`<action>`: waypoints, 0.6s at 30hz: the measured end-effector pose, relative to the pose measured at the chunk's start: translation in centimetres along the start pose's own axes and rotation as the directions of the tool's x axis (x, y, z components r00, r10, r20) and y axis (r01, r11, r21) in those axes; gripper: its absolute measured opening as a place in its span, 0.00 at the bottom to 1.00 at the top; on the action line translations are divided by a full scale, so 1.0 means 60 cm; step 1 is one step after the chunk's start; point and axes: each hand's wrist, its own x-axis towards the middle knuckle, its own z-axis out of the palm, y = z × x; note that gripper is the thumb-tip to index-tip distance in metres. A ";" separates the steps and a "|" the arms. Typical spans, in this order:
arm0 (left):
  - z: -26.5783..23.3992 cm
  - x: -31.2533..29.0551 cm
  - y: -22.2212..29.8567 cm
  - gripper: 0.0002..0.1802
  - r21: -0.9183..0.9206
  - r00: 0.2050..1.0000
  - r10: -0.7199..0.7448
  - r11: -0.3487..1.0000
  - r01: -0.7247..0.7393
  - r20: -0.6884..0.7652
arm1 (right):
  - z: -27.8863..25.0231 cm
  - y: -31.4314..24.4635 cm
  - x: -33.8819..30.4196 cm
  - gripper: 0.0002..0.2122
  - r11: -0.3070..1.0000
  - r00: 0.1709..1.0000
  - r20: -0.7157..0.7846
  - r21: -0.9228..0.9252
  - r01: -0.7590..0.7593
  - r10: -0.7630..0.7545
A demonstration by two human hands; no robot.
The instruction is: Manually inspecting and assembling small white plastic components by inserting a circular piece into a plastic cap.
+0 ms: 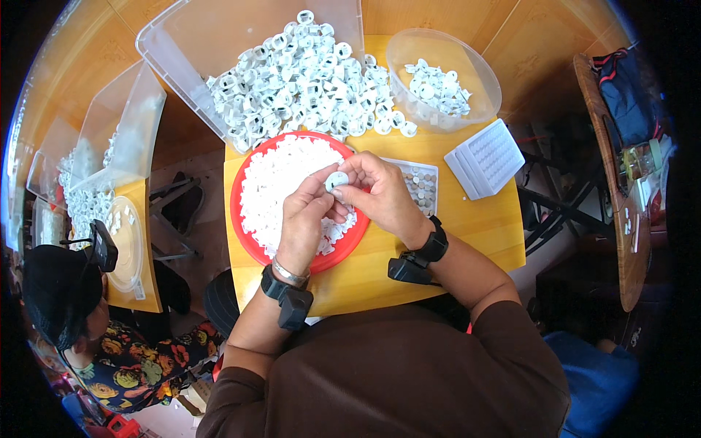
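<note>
Both hands meet over a round red tray [242,241] heaped with small white plastic pieces [274,182]. Between their fingertips is a small round white plastic part [336,179] with a few marks on its face. My left hand [307,212] pinches it from the left, fingers curled under it. My right hand [376,191] grips its right edge with thumb and fingers. Just behind my right hand, partly covered by it, lies a shallow white tray [401,163] holding several small round pieces. Whether the left fingers hold a second piece underneath is hidden.
A large clear bin [182,44] lies tipped at the back, spilling round white parts [307,80]. Right of it stand a clear oval tub [491,80] and a white block-shaped tray [485,160] on the yellow table [467,241]. At left, a person in a black cap [62,285] sits at another table.
</note>
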 end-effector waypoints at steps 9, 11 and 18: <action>-0.004 -0.002 0.001 0.23 0.000 0.997 0.038 0.999 -0.038 0.064 | -0.003 -0.003 0.001 0.03 0.972 0.997 0.034 0.223 -0.076 0.070; -0.003 -0.003 0.005 0.22 -0.002 0.999 0.007 1.000 -0.007 0.037 | -0.002 -0.004 0.001 0.05 0.965 0.994 0.015 0.240 -0.105 0.105; -0.005 0.001 0.003 0.22 0.020 0.998 -0.016 1.000 0.014 0.066 | 0.002 0.003 0.002 0.05 0.995 0.997 -0.048 0.078 -0.055 0.059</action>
